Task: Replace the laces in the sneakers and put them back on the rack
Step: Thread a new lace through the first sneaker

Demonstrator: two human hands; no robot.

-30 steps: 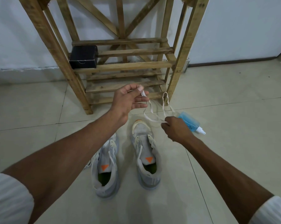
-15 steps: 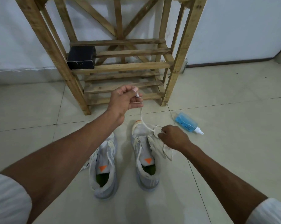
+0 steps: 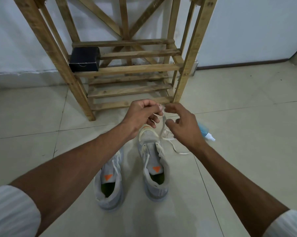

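The flat white shoelace [image 3: 162, 125] hangs from the left hand [image 3: 141, 115], which pinches its upper end above the toe of one grey knit sneaker [image 3: 154, 168]. The right hand [image 3: 185, 125] has dropped the bunch it held low by that toe and risen beside the left, fingers spread, gripping nothing; the tail now lies slack on the pale tiled floor [image 3: 247, 151] at the shoe's 2 o'clock; threading looks ready to begin; the other grey sneaker [image 3: 110, 178] sits at 9 o'clock; the slatted wooden rack [image 3: 132, 69] crowds in at 12, a blue spray bottle [image 3: 203, 130] lies at 2; open floor spreads towards 3 and 6.
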